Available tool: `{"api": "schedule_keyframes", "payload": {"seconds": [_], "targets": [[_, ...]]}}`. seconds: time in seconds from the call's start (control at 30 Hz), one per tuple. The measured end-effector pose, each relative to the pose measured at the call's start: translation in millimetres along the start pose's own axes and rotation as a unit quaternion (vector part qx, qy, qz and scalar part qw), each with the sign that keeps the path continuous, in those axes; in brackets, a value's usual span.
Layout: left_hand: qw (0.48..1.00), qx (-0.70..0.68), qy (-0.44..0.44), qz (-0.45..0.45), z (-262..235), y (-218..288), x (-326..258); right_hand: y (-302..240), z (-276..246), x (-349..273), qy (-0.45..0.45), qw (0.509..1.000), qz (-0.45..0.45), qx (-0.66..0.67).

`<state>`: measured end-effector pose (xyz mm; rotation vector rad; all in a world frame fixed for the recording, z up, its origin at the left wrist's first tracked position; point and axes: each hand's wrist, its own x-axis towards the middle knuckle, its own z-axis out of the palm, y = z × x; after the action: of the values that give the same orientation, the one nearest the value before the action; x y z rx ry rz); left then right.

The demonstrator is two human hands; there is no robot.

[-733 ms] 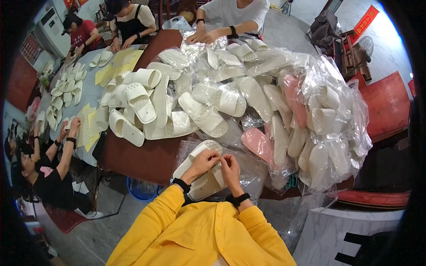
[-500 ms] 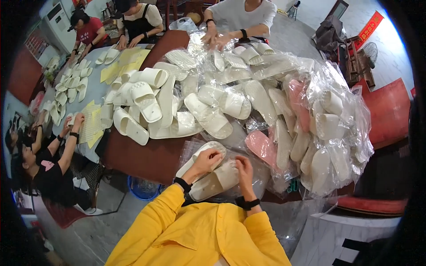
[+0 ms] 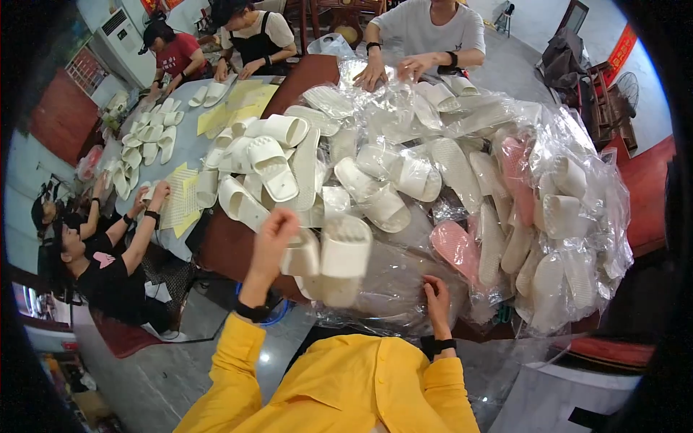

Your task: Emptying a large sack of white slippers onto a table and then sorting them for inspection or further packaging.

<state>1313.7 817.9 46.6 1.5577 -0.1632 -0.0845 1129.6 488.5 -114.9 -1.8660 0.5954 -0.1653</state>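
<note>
My left hand (image 3: 274,242) is raised over the near table edge, its fingers curled beside two white slippers, a blurred one (image 3: 345,249) and one partly behind the hand (image 3: 302,254). Whether those fingers grip a slipper is unclear. Part of a white slipper shows below them. My right hand (image 3: 437,299) is closed at the edge of a clear plastic bag (image 3: 390,285) lying flat in front of me. White slippers (image 3: 273,169) without wrapping are heaped beyond my left hand. Bagged slippers (image 3: 453,169) cover the table's middle and right, with a pink one (image 3: 456,245) among them.
Across the table, a person in a white shirt (image 3: 426,36) handles plastic bags. Several people work at a grey table (image 3: 184,133) on the left, with slippers and yellow sheets (image 3: 234,108). A blue bin (image 3: 273,314) stands below the brown table's edge (image 3: 231,249).
The slipper pair has left its place on the bag, moving up beside my left hand, which has risen leftward. My right hand stays low by the bag. The view has shifted.
</note>
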Motion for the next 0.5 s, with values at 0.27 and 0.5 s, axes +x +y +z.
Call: {"api": "schedule_keyframes", "payload": {"seconds": [0.27,0.5], "targets": [[0.965,0.123,0.182,0.144,-124.6,4.3,91.3,3.0,3.4,1.4,0.001,1.0,-0.005,0.001],[0.922,0.296,0.17,0.184,-103.2,-54.2,91.6,8.5,5.1,-1.6,-0.005,1.0,-0.029,-0.002]]}}
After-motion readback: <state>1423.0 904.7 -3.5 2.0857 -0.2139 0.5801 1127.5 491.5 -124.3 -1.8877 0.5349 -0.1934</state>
